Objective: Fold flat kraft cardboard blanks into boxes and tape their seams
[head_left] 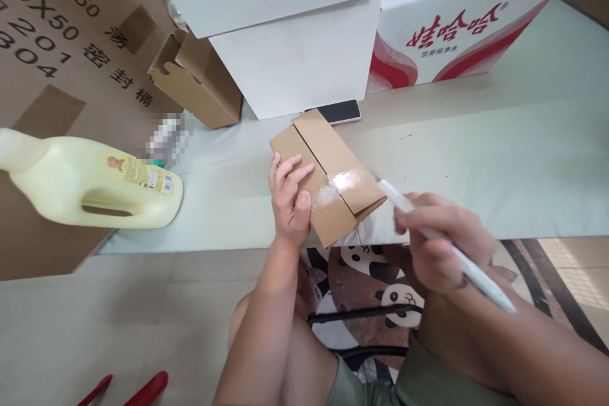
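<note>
My left hand [289, 203] lies spread on the taped carton [339, 158], at the bench [228, 216]'s near edge. My right hand [442, 238] grips a white pen-like tool [485, 281], tip near the carton's corner

Floor [137, 323]: pale tiles are spreading across the lower left. Table [228, 228]: pale green cloth [466, 162] is covering the top. Mat [399, 295]: panda-printed, is lying below the near edge, dark stripes [573, 301] curving rightward. Light: a bright patch [583, 260] is falling on tiling, far right.
</note>
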A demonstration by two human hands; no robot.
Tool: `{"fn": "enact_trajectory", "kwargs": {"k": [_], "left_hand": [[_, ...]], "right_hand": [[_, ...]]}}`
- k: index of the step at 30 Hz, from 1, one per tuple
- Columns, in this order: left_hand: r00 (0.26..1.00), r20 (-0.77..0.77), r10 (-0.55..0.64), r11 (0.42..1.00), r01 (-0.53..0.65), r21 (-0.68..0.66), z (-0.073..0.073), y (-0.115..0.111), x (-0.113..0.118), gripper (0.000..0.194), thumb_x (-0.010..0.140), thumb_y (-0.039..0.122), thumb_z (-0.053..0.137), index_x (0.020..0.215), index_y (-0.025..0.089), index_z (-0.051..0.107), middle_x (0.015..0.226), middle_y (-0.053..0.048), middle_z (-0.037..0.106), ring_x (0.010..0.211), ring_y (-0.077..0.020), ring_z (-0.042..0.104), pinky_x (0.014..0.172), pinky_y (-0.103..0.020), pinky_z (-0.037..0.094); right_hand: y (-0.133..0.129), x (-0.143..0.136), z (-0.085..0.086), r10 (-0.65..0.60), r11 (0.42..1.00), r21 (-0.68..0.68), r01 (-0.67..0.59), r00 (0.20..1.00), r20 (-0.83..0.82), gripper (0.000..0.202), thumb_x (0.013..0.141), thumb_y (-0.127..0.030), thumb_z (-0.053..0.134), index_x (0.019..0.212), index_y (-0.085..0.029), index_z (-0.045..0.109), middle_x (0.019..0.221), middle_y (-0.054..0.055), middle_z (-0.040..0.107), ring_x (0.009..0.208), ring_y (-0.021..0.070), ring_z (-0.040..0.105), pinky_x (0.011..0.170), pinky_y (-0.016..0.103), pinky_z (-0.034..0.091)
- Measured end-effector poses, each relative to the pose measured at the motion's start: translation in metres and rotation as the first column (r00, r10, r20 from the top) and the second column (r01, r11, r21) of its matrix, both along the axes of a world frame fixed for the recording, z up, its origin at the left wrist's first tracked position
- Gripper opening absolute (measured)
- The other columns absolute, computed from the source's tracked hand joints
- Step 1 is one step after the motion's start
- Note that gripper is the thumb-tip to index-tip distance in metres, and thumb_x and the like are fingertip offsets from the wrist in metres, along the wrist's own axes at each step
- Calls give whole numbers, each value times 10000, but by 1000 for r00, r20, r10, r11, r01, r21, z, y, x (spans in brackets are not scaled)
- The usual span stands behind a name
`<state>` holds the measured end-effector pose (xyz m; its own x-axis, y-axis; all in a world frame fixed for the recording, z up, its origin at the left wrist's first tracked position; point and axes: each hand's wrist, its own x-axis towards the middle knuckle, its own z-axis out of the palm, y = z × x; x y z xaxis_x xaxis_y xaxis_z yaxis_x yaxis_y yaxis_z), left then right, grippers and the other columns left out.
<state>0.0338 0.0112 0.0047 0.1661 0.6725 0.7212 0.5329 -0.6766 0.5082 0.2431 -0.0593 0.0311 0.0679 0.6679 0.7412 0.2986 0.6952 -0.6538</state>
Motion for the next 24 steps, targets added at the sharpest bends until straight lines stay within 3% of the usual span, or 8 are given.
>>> {"fn": "enact_trajectory", "kwargs": {"k": [3,6,11,14,17,24], "left_hand": [[1000,13,-8,1000,8,8,0,1,1,405,1014,395,340,1226,235,645,1294,-73,622,1390,-265,468,1256,-548,208],[1000,23,-21,1000,21,13,0,0,0,400,1011,382,346,1227,232,647,1298,-75,620,1360,-260,498,1256,-546,205],[1000,-10,5,1000,-5,-13,-1,-1,-1,419,1010,397,331,1233,230,643,1311,-79,617,1430,-282,422,1252,-562,204],[1000,-5,-6,1000,6,0,0,0,0,407,1011,385,338,1227,227,644,1292,-78,622,1402,-268,452,1256,-547,206],[1000,5,-15,1000,15,12,1,1,1,397,1011,372,343,1222,223,645,1283,-78,624,1390,-260,465,1253,-536,219],[1000,5,3,1000,-4,7,3,-1,5,403,1009,361,327,1215,216,642,1255,-75,642,1389,-260,467,1254,-537,217]], "right_hand": [[-6,-7,7,37,998,-48,-37,999,-5,175,857,-235,659,1007,-247,569,701,-17,579,523,122,537,451,280,426],[-5,-9,19,37,998,-60,-31,994,107,205,794,-73,623,915,-234,586,724,-10,579,562,108,554,489,257,454],[-2,-6,26,-1,1000,6,-1,979,202,163,791,-85,579,878,-223,590,847,35,624,693,132,636,585,275,521],[-2,-8,22,-29,997,74,9,963,268,163,806,-81,555,884,-218,599,1013,87,716,909,203,716,736,343,570],[-3,-15,17,-100,987,151,52,940,327,157,813,-70,550,861,-210,603,1027,86,770,1065,253,724,876,407,548],[-10,-26,13,-101,982,182,39,934,342,141,823,-69,567,853,-207,579,974,76,795,1068,237,739,931,405,572]]}}
